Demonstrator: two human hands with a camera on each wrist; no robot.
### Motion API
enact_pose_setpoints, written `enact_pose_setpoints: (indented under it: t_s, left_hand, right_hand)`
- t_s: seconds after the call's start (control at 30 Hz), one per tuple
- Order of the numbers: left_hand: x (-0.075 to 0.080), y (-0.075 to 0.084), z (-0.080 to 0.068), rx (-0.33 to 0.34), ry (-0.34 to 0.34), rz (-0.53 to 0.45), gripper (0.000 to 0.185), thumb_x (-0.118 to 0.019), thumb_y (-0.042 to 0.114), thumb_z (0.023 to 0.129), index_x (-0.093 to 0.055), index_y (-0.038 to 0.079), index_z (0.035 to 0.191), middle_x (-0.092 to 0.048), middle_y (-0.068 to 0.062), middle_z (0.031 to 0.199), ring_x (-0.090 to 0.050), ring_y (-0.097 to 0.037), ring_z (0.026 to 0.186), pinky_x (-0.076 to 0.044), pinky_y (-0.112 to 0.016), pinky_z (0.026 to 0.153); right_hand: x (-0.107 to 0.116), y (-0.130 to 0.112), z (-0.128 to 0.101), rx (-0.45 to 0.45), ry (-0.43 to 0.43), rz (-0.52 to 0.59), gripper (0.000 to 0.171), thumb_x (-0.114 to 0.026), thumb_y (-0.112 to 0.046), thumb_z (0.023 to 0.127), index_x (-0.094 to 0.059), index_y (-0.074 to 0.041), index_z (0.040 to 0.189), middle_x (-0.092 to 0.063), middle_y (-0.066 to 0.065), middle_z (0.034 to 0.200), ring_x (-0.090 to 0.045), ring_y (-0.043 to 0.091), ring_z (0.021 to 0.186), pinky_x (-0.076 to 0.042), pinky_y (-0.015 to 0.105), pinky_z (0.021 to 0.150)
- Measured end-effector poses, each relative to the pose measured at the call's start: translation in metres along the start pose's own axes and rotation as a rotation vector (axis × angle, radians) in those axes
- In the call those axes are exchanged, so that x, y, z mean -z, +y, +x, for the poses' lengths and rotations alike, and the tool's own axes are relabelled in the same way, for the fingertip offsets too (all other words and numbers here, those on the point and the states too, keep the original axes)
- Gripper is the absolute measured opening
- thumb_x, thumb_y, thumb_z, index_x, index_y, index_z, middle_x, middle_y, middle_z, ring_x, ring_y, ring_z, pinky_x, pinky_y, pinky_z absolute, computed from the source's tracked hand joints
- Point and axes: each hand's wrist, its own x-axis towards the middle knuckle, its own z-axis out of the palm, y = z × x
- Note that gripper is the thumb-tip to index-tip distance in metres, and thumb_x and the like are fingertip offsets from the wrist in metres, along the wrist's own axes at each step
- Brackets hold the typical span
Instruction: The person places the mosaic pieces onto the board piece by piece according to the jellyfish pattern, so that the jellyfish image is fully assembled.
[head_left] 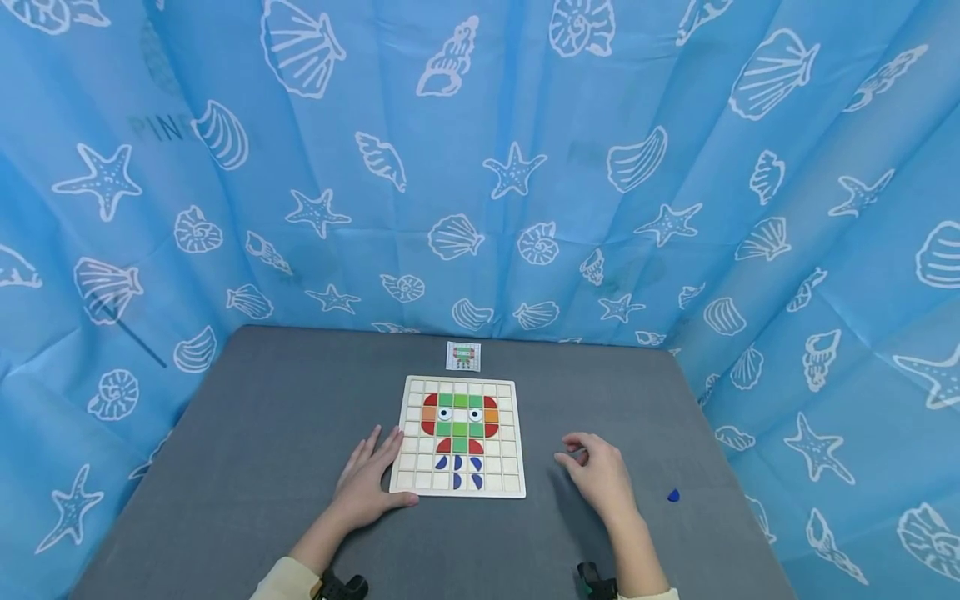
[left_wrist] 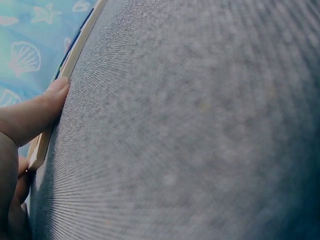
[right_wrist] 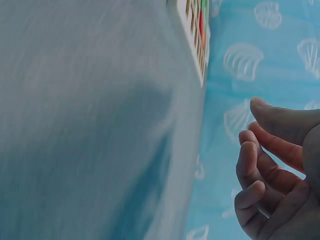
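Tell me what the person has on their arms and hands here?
Both hands are bare: no gloves or rings show on the left hand or the right hand. A pale cream long sleeve covers the left forearm, and a sliver of the same cream cuff shows on the right. A small black camera mount sits at the left wrist, and another black mount at the right wrist.

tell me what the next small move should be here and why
Probably the right hand reaching right for the loose blue piece on the table. That hand is empty with fingers loosely curled, while the left hand rests flat against the puzzle board, whose picture shows blue pieces along its lower rows.
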Motion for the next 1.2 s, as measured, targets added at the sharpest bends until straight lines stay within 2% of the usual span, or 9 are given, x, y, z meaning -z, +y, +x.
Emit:
enact_pose_setpoints:
  t_s: [0.27,0.37,0.53,0.63,0.77,0.87,0.97,1.1,1.2]
  left_hand:
    - [0.0,0.001,0.0,0.009,0.002,0.004,0.118,-0.074,0.076,0.07,-0.028,0.017,0.161,-0.026,-0.001,0.167,-0.006,-0.032,0.158,-0.011,-0.057,0.125]
    - [0.001,0.001,0.0,0.008,-0.005,0.001,0.117,-0.074,0.075,0.07,-0.027,0.017,0.161,-0.025,-0.001,0.167,-0.005,-0.032,0.158,-0.01,-0.056,0.125]
    - [0.001,0.001,0.002,0.002,-0.005,-0.001,0.117,-0.073,0.076,0.071,-0.026,0.018,0.161,-0.024,0.001,0.168,-0.004,-0.031,0.158,-0.009,-0.056,0.125]
    - [0.0,0.001,0.002,0.007,-0.007,0.0,0.117,-0.072,0.077,0.071,-0.027,0.017,0.161,-0.024,0.001,0.168,-0.004,-0.031,0.158,-0.009,-0.056,0.125]
    - [0.0,0.0,0.0,0.01,0.002,-0.009,0.117,-0.074,0.075,0.07,-0.029,0.016,0.161,-0.025,0.0,0.167,-0.005,-0.031,0.158,-0.009,-0.056,0.125]
    - [0.0,0.0,0.0,0.015,0.001,0.0,0.118,-0.073,0.077,0.069,-0.028,0.017,0.161,-0.025,0.001,0.167,-0.005,-0.03,0.158,-0.009,-0.054,0.125]
    - [-0.001,0.0,0.0,0.012,0.004,0.006,0.119,-0.072,0.078,0.069,-0.029,0.017,0.161,-0.026,0.0,0.167,-0.007,-0.031,0.158,-0.009,-0.054,0.125]
    - [-0.002,0.0,-0.001,0.004,0.026,0.003,0.118,-0.075,0.076,0.068,-0.032,0.015,0.16,-0.029,-0.002,0.166,-0.01,-0.033,0.157,-0.012,-0.056,0.124]
    - [-0.002,0.0,-0.002,0.003,0.033,0.004,0.118,-0.075,0.076,0.068,-0.032,0.015,0.16,-0.03,-0.002,0.166,-0.01,-0.033,0.157,-0.012,-0.055,0.124]
  right_hand:
    - [0.027,0.04,-0.008,-0.109,-0.028,-0.001,0.031,-0.078,-0.017,0.089,-0.072,-0.004,0.116,-0.073,0.01,0.104,-0.061,0.014,0.077,-0.048,0.03,0.064]
    - [0.035,0.053,-0.01,-0.146,-0.015,-0.029,0.035,-0.079,-0.016,0.088,-0.071,-0.002,0.119,-0.071,0.016,0.108,-0.062,0.02,0.079,-0.05,0.037,0.067]
    - [0.048,0.075,-0.015,-0.233,-0.014,-0.085,0.043,-0.078,-0.013,0.088,-0.066,0.001,0.127,-0.058,0.03,0.125,-0.062,0.039,0.098,-0.051,0.055,0.08]
    - [0.053,0.086,-0.015,-0.277,-0.04,-0.104,0.047,-0.076,-0.011,0.089,-0.063,0.002,0.132,-0.051,0.034,0.132,-0.059,0.047,0.108,-0.049,0.061,0.088]
    - [0.053,0.097,-0.013,-0.318,-0.121,-0.139,0.05,-0.074,-0.009,0.09,-0.059,0.004,0.136,-0.049,0.037,0.135,-0.057,0.051,0.115,-0.046,0.064,0.096]
    - [0.051,0.102,-0.012,-0.353,-0.173,-0.155,0.046,-0.074,-0.008,0.09,-0.061,0.005,0.133,-0.052,0.036,0.132,-0.059,0.049,0.113,-0.048,0.063,0.095]
    - [0.047,0.105,-0.011,-0.383,-0.184,-0.142,0.037,-0.073,-0.005,0.09,-0.066,0.005,0.125,-0.058,0.031,0.122,-0.063,0.043,0.103,-0.052,0.057,0.086]
    - [0.045,0.105,-0.009,-0.377,-0.187,-0.124,0.03,-0.072,-0.004,0.09,-0.069,0.005,0.119,-0.064,0.022,0.107,-0.065,0.03,0.091,-0.052,0.047,0.076]
    - [0.044,0.104,-0.008,-0.357,-0.21,-0.106,0.03,-0.074,-0.006,0.09,-0.07,0.004,0.118,-0.066,0.017,0.101,-0.065,0.026,0.088,-0.052,0.044,0.073]
